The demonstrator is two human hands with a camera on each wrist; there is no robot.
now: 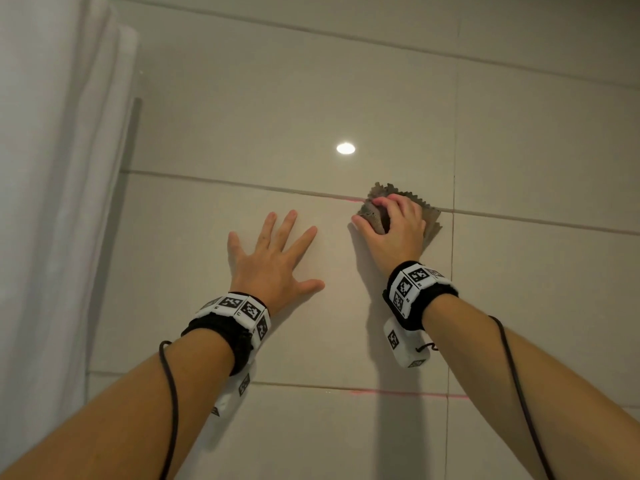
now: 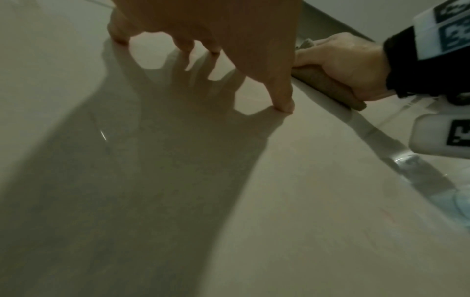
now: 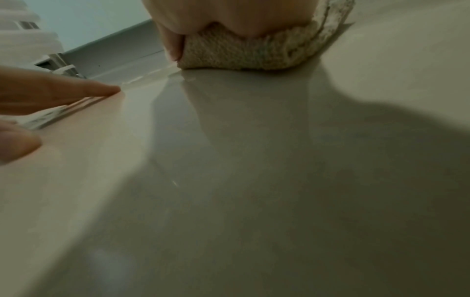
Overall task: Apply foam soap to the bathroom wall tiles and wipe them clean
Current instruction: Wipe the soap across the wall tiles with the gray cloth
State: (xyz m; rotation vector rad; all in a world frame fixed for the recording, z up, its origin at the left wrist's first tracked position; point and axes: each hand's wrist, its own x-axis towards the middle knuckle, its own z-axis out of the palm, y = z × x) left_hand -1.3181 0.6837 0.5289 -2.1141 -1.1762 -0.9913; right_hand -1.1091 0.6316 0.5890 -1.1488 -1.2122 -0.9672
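Glossy beige wall tiles (image 1: 270, 109) fill the head view, split by thin grout lines. My right hand (image 1: 394, 226) grips a bunched grey-brown cloth (image 1: 381, 194) and presses it on the wall over a horizontal grout line. The right wrist view shows the woven cloth (image 3: 244, 54) squeezed under the palm against the tile (image 3: 254, 180). My left hand (image 1: 273, 258) lies flat on the tile to the left, fingers spread and holding nothing; its fingertips (image 2: 284, 105) touch the wall in the left wrist view, with the right hand (image 2: 346, 64) and cloth (image 2: 328, 86) beyond. No foam shows.
A white shower curtain (image 1: 52, 185) hangs along the left edge beside a grey metal strip (image 1: 133, 133). A ceiling light reflection (image 1: 345, 148) shines on the tile above the hands. Faint red laser lines (image 1: 408, 393) cross the grout joints.
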